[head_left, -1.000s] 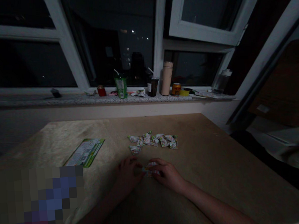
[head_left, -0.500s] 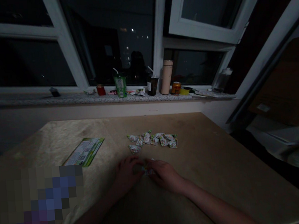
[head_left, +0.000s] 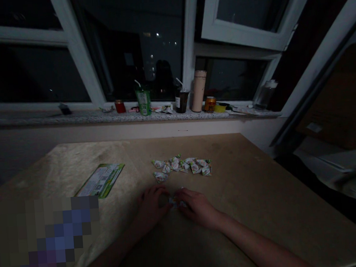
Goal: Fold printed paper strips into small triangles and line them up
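Note:
My left hand (head_left: 153,205) rests on the table with its fingers curved and a gap between thumb and forefinger. Its thumb tip reaches the edge of a small wrapped candy (head_left: 172,201), white with coloured print. From the other side, my right hand (head_left: 199,207) has its fingers closed over this candy and covers part of it. Just beyond both hands lie several more wrapped candies (head_left: 175,163), white and green, in a loose cluster. One candy (head_left: 160,176) sits a little nearer than the others. The dim light blurs the fingertips.
A flat green and white package (head_left: 103,179) lies on the tan table (head_left: 245,177) to the left. A pixelated patch hides the lower left. Along the windowsill stand a red jar (head_left: 120,106), a green cup (head_left: 143,101), a dark cup (head_left: 181,100), a pink flask (head_left: 198,91) and an orange can (head_left: 210,104).
My right fingers have shifted slightly over the candy, and a bit more of its wrapper shows between the hands. My left hand and the candy cluster stay nearly the same.

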`<state>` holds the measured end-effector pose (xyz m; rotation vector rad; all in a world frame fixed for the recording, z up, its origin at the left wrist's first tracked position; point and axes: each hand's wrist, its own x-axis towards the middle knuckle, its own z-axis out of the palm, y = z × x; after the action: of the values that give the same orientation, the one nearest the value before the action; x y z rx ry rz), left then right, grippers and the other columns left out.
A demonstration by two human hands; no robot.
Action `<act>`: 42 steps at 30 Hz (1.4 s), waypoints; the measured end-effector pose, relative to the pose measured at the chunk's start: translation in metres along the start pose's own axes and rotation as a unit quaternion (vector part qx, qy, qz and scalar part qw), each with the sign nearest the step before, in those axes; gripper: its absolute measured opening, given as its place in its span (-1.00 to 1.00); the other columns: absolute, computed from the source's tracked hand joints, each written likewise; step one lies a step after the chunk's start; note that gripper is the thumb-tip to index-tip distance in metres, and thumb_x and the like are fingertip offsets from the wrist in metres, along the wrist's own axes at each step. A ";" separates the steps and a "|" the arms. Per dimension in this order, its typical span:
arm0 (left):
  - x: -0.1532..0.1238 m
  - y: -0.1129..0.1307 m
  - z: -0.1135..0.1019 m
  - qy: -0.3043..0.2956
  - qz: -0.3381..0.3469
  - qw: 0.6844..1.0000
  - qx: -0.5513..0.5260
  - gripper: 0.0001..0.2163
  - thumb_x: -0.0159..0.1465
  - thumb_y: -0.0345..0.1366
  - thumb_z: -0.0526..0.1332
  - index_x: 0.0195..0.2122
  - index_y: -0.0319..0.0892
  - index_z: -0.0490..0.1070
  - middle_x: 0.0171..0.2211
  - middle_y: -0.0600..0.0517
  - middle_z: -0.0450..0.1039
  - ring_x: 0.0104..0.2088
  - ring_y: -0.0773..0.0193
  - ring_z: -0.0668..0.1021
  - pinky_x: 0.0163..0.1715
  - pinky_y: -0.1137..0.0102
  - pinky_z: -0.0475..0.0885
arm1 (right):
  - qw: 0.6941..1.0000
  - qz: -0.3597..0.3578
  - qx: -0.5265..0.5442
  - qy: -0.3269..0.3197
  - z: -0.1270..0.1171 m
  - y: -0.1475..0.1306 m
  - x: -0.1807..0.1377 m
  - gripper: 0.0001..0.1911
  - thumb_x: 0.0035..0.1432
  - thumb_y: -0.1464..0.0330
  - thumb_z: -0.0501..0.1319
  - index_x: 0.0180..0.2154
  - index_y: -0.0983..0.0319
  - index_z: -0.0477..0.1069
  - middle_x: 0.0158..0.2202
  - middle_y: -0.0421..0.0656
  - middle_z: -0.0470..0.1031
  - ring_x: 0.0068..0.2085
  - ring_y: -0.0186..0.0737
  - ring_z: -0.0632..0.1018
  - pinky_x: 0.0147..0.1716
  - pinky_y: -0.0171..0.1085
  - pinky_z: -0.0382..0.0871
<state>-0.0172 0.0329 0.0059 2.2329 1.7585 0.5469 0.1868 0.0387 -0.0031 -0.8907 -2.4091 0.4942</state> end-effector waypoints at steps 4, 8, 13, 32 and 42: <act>0.001 -0.002 0.003 0.007 0.001 1.000 0.002 -0.79 0.14 -0.20 0.30 -0.19 -0.07 0.46 0.03 -0.02 0.38 0.06 -0.02 0.37 0.05 0.05 0.15 | 1.000 0.008 -0.012 -0.009 -0.002 -0.001 0.000 -0.70 0.17 0.47 0.12 -0.04 0.18 0.32 0.00 -0.10 0.40 -0.03 -0.21 0.48 -0.06 -0.28 0.37; 0.001 -0.002 0.005 0.006 0.007 1.000 -0.005 -0.87 0.16 -0.18 0.28 -0.29 -0.05 0.51 0.02 0.01 0.39 0.05 -0.01 0.37 0.04 0.05 0.16 | 1.000 0.014 -0.004 -0.008 -0.003 -0.001 -0.001 -0.71 0.15 0.47 0.14 -0.06 0.17 0.34 0.01 -0.11 0.39 -0.04 -0.20 0.48 -0.07 -0.28 0.37; 0.000 -0.001 0.003 -0.001 0.011 1.000 -0.019 -0.88 0.18 -0.19 0.25 -0.30 -0.02 0.56 -0.03 0.05 0.44 0.01 0.04 0.42 0.03 0.09 0.20 | 0.999 0.008 0.036 0.000 -0.003 0.000 0.000 -0.67 0.14 0.49 0.16 -0.03 0.17 0.36 0.01 -0.12 0.41 -0.01 -0.23 0.47 -0.03 -0.30 0.35; -0.013 -0.002 -0.002 0.064 0.214 0.970 0.101 -0.80 0.29 -0.39 0.15 -0.14 -0.04 0.51 -0.10 0.07 0.53 0.00 0.06 0.43 0.09 0.03 0.06 | 0.992 0.026 0.122 0.027 -0.003 0.004 0.001 -0.63 0.06 0.59 0.17 -0.08 0.20 0.44 -0.09 -0.10 0.47 -0.09 -0.24 0.49 -0.09 -0.30 0.38; -0.015 -0.005 0.006 0.082 0.282 0.944 0.151 -0.75 0.35 -0.40 0.02 -0.12 -0.13 0.49 -0.11 0.01 0.53 0.00 0.13 0.45 0.17 0.08 0.05 | 0.999 -0.027 0.010 0.039 0.011 0.007 -0.004 -0.74 0.20 0.49 0.10 -0.11 0.25 0.49 -0.09 -0.04 0.52 -0.06 -0.18 0.51 -0.02 -0.25 0.38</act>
<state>-0.0220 0.0197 -0.0032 3.0133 1.3166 0.6167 0.1868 0.0394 -0.0168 -0.8194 -2.3468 0.4554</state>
